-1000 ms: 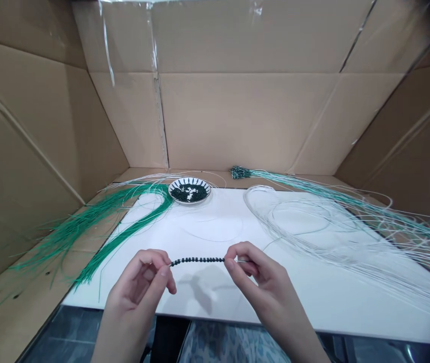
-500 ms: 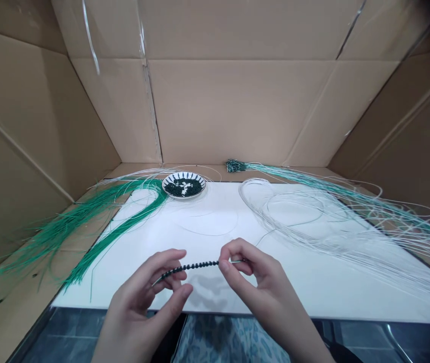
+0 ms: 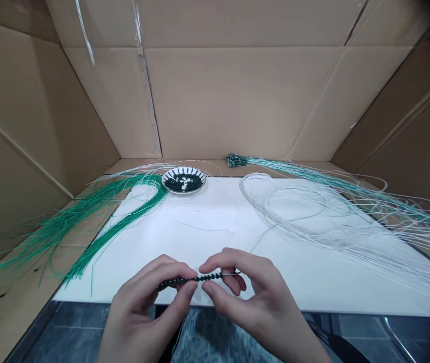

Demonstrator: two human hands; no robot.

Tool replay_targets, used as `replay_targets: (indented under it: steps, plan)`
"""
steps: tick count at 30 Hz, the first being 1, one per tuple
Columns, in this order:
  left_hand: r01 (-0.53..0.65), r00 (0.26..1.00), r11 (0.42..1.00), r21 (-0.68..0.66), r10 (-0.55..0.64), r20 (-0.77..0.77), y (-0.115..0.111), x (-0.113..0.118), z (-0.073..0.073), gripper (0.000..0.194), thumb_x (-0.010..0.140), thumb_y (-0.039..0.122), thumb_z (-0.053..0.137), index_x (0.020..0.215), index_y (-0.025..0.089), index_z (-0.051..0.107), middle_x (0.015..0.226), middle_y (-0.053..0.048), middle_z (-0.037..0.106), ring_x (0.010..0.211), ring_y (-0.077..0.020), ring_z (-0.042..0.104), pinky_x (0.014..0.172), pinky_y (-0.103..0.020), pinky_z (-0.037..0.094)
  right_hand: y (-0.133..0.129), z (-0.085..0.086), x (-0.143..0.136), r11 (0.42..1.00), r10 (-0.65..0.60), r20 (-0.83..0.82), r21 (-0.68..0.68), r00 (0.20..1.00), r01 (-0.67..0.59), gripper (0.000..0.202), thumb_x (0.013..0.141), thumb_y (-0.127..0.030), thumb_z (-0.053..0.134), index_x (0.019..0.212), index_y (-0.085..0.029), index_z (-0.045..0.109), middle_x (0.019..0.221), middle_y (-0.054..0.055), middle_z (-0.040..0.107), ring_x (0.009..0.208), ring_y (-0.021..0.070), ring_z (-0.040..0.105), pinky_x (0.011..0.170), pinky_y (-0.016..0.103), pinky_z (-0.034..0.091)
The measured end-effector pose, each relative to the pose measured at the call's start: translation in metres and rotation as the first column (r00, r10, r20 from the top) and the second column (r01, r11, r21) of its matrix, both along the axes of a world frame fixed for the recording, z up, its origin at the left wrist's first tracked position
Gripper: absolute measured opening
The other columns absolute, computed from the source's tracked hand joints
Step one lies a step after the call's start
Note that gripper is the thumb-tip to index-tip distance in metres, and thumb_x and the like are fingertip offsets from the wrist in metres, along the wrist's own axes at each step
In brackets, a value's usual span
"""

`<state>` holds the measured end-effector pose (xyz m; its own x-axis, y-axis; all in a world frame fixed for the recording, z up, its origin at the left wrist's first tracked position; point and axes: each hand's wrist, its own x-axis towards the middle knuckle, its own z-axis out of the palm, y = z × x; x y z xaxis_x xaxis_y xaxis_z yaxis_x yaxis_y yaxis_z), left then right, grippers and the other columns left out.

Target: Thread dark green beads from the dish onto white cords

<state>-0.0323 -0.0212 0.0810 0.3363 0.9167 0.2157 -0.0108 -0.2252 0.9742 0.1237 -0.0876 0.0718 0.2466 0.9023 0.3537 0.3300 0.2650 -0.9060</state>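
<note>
A short strand of dark green beads [image 3: 210, 277] runs level between my hands, above the front of the white board. My left hand [image 3: 154, 292] is closed, its thumb and forefinger pinching the strand near its middle. The strand's left part lies along the underside of those fingers, partly hidden. My right hand [image 3: 247, 282] has its thumb and forefinger apart, one below and one above the beads. A bare thin wire [image 3: 230, 274] leaves the strand's right end and passes by the curled fingers of that hand; whether they touch it I cannot tell.
A striped-rim dish [image 3: 183, 191] of dark beads sits at the back of the white board [image 3: 200, 242]. Green wires [image 3: 124, 222] spread to the left, pale wires [image 3: 306, 234] to the right. A beaded bundle [image 3: 235, 160] lies behind, against the cardboard wall [image 3: 237, 101].
My left thumb and forefinger have closed on the strand. My right thumb and forefinger have let go of its right end and parted around the beads; the hands are nearer each other.
</note>
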Motion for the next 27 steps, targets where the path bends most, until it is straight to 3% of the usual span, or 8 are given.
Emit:
replay_targets:
  steps: [13, 27]
  plan:
    - [0.035, 0.999, 0.997, 0.074, -0.036, 0.01, -0.0015, -0.0022, -0.0017, 0.018, 0.079, 0.015, 0.072, 0.074, 0.03, 0.079, 0.071, 0.004, 0.072, 0.069, -0.0145, 0.065, 0.065, -0.019, 0.052, -0.0008, 0.0011, -0.0037, 0.998, -0.038, -0.026, 0.052, 0.999, 0.039, 0.01, 0.082, -0.012, 0.074, 0.085, -0.019, 0.079, 0.06, -0.006, 0.056, 0.054, 0.0091, 0.044, 0.054, 0.02, 0.042]
    - [0.089, 0.996, 0.987, 0.136, -0.09, -0.001, -0.0007, -0.0039, -0.007, 0.022, 0.081, 0.012, 0.068, 0.078, 0.032, 0.077, 0.073, 0.008, 0.07, 0.07, -0.0106, 0.064, 0.066, -0.015, 0.05, -0.0029, 0.001, -0.0018, 0.999, 0.01, -0.023, 0.041, 1.0, -0.009, 0.008, 0.083, -0.011, 0.07, 0.085, -0.017, 0.074, 0.064, -0.006, 0.057, 0.057, 0.0088, 0.055, 0.062, 0.018, 0.049]
